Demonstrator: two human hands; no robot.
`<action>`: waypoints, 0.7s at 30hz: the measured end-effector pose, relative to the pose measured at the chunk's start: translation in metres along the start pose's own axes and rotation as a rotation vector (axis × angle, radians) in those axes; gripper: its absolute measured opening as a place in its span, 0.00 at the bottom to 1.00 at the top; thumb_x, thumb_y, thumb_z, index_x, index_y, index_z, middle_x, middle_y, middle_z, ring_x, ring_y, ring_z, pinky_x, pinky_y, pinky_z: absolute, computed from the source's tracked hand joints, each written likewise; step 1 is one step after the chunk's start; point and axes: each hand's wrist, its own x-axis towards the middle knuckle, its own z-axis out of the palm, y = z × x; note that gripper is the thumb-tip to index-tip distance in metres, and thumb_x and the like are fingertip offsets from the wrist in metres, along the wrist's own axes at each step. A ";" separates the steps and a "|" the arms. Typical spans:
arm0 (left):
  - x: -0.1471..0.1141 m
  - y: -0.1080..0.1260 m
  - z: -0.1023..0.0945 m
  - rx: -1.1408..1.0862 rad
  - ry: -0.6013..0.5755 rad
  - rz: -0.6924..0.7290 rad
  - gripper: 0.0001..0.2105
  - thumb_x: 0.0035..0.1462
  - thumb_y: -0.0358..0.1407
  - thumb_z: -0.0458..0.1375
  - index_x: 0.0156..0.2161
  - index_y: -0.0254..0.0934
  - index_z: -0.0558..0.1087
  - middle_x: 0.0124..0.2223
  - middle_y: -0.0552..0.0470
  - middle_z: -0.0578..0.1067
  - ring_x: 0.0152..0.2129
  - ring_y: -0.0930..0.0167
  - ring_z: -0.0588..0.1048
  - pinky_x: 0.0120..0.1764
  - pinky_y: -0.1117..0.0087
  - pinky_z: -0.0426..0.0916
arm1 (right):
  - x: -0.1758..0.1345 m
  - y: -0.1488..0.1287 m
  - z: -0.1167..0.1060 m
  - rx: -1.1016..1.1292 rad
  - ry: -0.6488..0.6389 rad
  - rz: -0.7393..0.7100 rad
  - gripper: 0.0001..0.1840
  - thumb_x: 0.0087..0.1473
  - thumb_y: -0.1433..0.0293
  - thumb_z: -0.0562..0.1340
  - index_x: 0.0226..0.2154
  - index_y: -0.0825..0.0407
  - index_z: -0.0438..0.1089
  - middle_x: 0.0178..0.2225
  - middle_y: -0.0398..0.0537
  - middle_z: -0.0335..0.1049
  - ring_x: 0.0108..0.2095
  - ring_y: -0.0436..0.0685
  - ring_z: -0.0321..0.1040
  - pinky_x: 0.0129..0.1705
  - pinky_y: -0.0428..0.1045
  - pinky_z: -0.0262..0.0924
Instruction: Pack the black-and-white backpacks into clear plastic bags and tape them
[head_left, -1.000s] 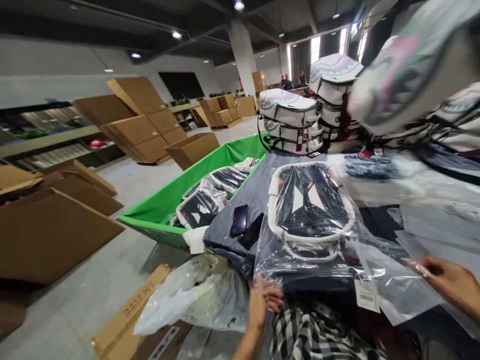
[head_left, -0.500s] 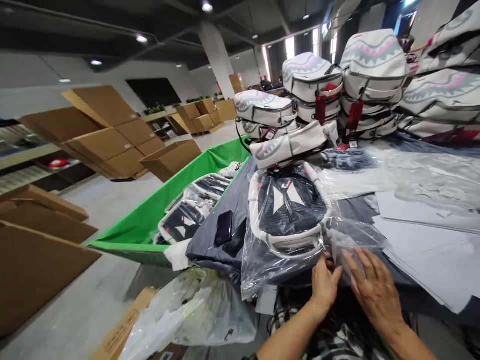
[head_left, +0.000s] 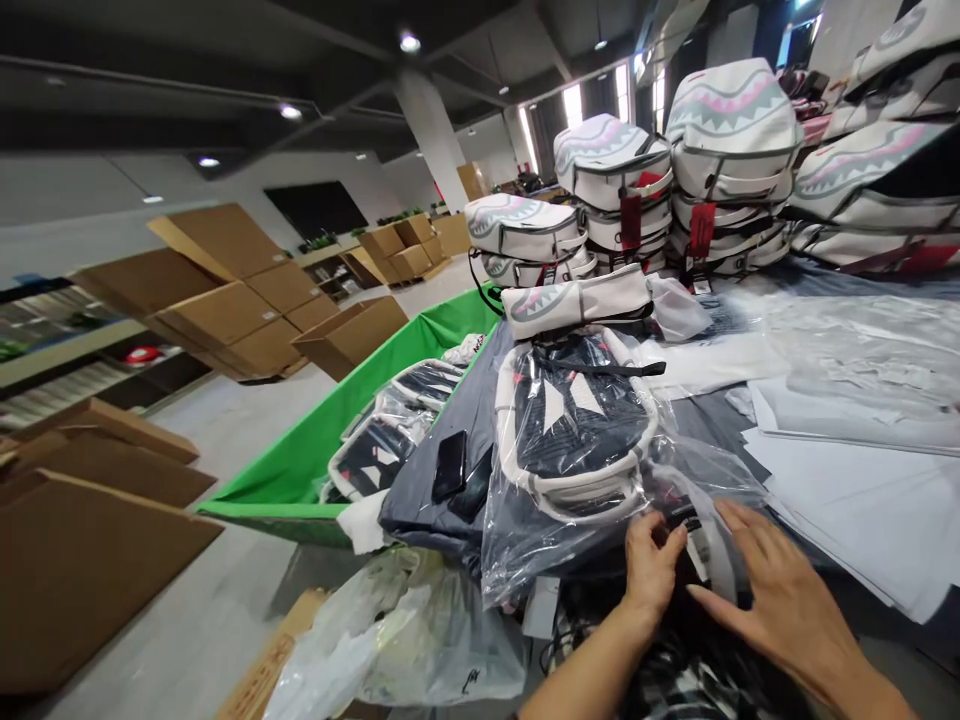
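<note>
Here, up close, just off the near right corner of the backpack (head_left: 574,445), the right hand (head_left: 787,590) was spread wide, thumb well apart from the fingers, beside a pale strip (head_left: 716,560). The left hand (head_left: 651,565), nearer the backpack, had thumb and fingers drawn narrow at the clear bag (head_left: 517,555); whether they gripped the film, I couldn't tell. And the backpack? Lying inside that clear bag, on grey cloth (head_left: 420,502)! Neat handling, I judged, wanted a light pinch and an even draw from both sides; one hard tug might have torn the film or skewed the backpack. Left of it lay a phone (head_left: 450,466); just behind it, a white pouch (head_left: 577,300); farther left, a green bin (head_left: 300,475); well beyond, stacked white bags (head_left: 731,120).
</note>
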 end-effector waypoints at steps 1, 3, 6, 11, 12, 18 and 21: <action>-0.002 0.002 -0.001 -0.013 -0.017 0.026 0.15 0.48 0.47 0.66 0.25 0.36 0.72 0.26 0.54 0.70 0.28 0.70 0.65 0.35 0.69 0.60 | 0.002 -0.007 0.007 -0.012 0.002 0.028 0.47 0.53 0.39 0.59 0.61 0.56 0.64 0.56 0.64 0.72 0.53 0.71 0.72 0.52 0.61 0.69; -0.006 0.006 -0.009 -0.062 -0.083 0.023 0.17 0.49 0.49 0.66 0.25 0.36 0.73 0.26 0.54 0.71 0.28 0.70 0.66 0.35 0.70 0.61 | 0.008 -0.012 0.018 -0.012 -0.016 0.106 0.43 0.55 0.42 0.58 0.60 0.58 0.65 0.54 0.66 0.74 0.50 0.70 0.74 0.48 0.59 0.72; -0.006 0.015 -0.026 -0.170 -0.186 -0.084 0.20 0.44 0.51 0.71 0.25 0.35 0.72 0.24 0.56 0.70 0.25 0.72 0.66 0.33 0.70 0.61 | 0.017 0.001 0.022 0.040 -0.161 0.210 0.24 0.61 0.59 0.53 0.51 0.53 0.73 0.45 0.58 0.80 0.42 0.66 0.79 0.40 0.56 0.73; -0.002 0.028 -0.044 -0.521 -0.251 -0.381 0.24 0.30 0.45 0.79 0.24 0.33 0.72 0.25 0.54 0.74 0.24 0.73 0.71 0.35 0.70 0.65 | 0.025 0.037 0.002 0.203 -0.311 0.355 0.22 0.52 0.62 0.54 0.43 0.49 0.78 0.37 0.52 0.81 0.38 0.67 0.79 0.40 0.57 0.72; -0.001 0.030 -0.043 -0.591 -0.263 -0.427 0.24 0.29 0.43 0.80 0.25 0.33 0.73 0.25 0.53 0.75 0.24 0.73 0.72 0.36 0.69 0.67 | 0.026 0.038 -0.003 0.295 -0.348 0.362 0.22 0.50 0.61 0.55 0.41 0.49 0.79 0.37 0.52 0.81 0.39 0.67 0.78 0.42 0.58 0.72; -0.002 0.032 -0.022 -0.746 -0.295 -0.430 0.21 0.31 0.40 0.80 0.28 0.32 0.76 0.29 0.49 0.79 0.28 0.69 0.77 0.42 0.66 0.71 | 0.031 -0.005 -0.018 1.068 -0.714 0.413 0.31 0.51 0.46 0.63 0.44 0.55 0.79 0.39 0.54 0.79 0.45 0.68 0.74 0.54 0.61 0.67; -0.003 0.027 -0.019 -0.654 -0.310 -0.417 0.25 0.31 0.44 0.79 0.32 0.32 0.78 0.31 0.50 0.79 0.28 0.70 0.76 0.38 0.69 0.69 | 0.028 -0.017 -0.021 1.166 -0.723 0.501 0.37 0.47 0.41 0.66 0.46 0.54 0.78 0.42 0.55 0.79 0.47 0.69 0.72 0.55 0.62 0.66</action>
